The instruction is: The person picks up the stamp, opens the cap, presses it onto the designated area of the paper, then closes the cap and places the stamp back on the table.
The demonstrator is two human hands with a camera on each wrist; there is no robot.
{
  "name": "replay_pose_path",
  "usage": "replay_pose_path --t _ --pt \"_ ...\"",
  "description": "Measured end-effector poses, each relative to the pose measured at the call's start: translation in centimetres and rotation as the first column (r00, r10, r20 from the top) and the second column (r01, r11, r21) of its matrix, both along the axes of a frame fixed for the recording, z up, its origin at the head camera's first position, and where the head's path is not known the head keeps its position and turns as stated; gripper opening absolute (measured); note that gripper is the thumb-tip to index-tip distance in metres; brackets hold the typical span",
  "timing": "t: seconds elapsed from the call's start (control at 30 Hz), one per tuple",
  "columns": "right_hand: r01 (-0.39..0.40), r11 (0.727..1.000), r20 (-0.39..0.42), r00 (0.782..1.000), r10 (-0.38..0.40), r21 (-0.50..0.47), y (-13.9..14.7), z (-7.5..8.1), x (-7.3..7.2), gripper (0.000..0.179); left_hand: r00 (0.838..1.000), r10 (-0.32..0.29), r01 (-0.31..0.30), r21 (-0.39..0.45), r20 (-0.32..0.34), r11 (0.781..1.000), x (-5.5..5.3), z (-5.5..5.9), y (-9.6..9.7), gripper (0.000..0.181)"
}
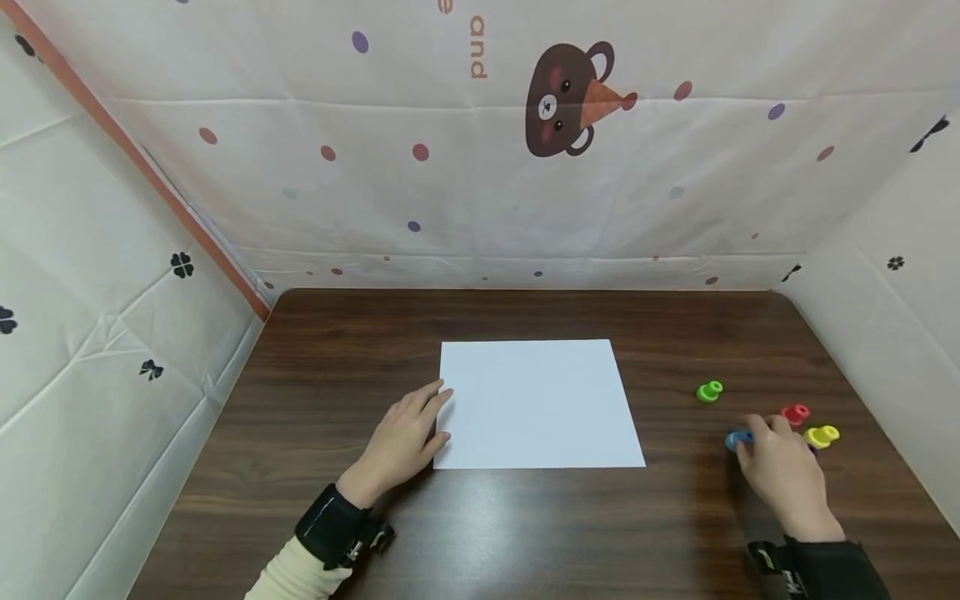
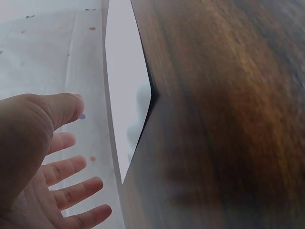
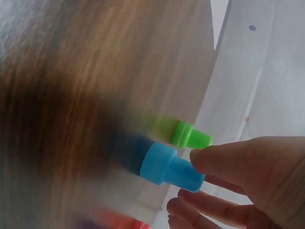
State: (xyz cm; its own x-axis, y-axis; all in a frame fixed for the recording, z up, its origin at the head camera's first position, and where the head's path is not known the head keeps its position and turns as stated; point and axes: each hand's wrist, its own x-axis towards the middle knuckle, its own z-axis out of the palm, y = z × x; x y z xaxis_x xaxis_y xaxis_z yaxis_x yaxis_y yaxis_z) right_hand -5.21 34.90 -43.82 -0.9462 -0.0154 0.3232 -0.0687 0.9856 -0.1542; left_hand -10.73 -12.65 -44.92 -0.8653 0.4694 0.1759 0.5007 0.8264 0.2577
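A blank white sheet of paper [image 1: 536, 404] lies on the brown table. My left hand [image 1: 405, 433] is at its left edge, with fingertips over the margin; in the left wrist view the fingers [image 2: 76, 195] are spread and fairly straight. On the right, my right hand [image 1: 783, 471] has its thumb and index finger at the narrow handle of a blue stamp-shaped piece [image 3: 159, 164], pinching it while its wide round base faces the tabletop. The index fingertip is hidden behind the handle. A green piece [image 1: 708, 392] of the same shape stands just beyond, left of that hand.
A red piece [image 1: 795, 413] and a yellow piece [image 1: 822, 436] stand close beyond my right fingers. Something purple partly shows beside the yellow one. The wooden table [image 1: 360, 333] ends at a patterned white cloth [image 1: 480, 208] behind, with cloth on both sides too.
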Motion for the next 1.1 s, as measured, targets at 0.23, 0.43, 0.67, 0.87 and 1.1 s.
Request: replay_pose_path --t 0.23,0.43,0.67,0.87,1.1 --pt "-0.021 1.0 0.025 0.999 0.022 -0.014 0.2 -0.3 -0.2 0.03 1.0 0.004 -0.003 0.018 -0.021 1.0 0.0 0.0 -0.2 0.058" --pt "-0.028 0.999 0.045 0.999 0.029 -0.036 0.0 -0.7 -0.1 0.026 0.998 0.011 -0.008 0.042 -0.058 0.999 -0.1 0.1 -0.1 0.052" --pt "-0.023 0.999 0.048 0.999 0.025 -0.034 0.1 -0.7 -0.3 0.025 0.997 0.029 -0.023 0.076 -0.077 0.997 -0.2 0.3 0.0 0.045" --pt "-0.031 0.999 0.019 0.999 0.032 -0.035 0.0 -0.7 -0.4 0.022 0.995 0.029 -0.018 0.106 -0.096 0.994 -0.3 0.3 0.0 0.042" --pt "-0.072 0.993 -0.061 0.996 0.066 -0.096 -1.3 -0.4 -1.0 0.02 0.991 0.026 -0.007 0.15 -0.129 0.989 -0.6 0.6 0.2 0.04"
